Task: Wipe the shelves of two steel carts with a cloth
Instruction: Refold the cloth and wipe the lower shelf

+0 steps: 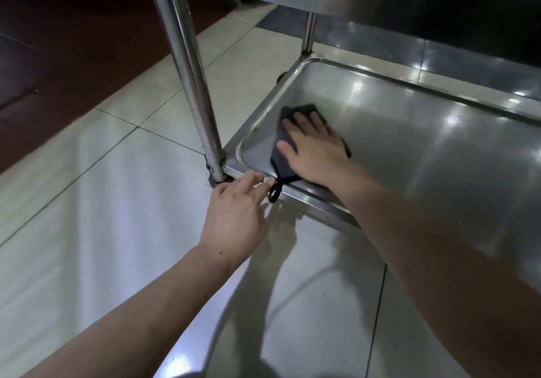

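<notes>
From the head view, the right hand (314,146) lies flat with straight fingers pressing the dark cloth (285,143) onto the bottom shelf (424,149), near the cart leg (190,70), likely to keep it spread for a full wipe. The cloth's loop (275,193) hangs over the shelf's front rim. The left hand (234,216), fingers relaxed and grasping nothing, touches that rim beside the leg, probably to steady the cart. The tray-like shelf holds only the cloth.

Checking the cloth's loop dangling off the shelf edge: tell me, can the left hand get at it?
Probably yes: the left hand hovers beside the loop, fingers nearly touching it, nothing between.
</notes>
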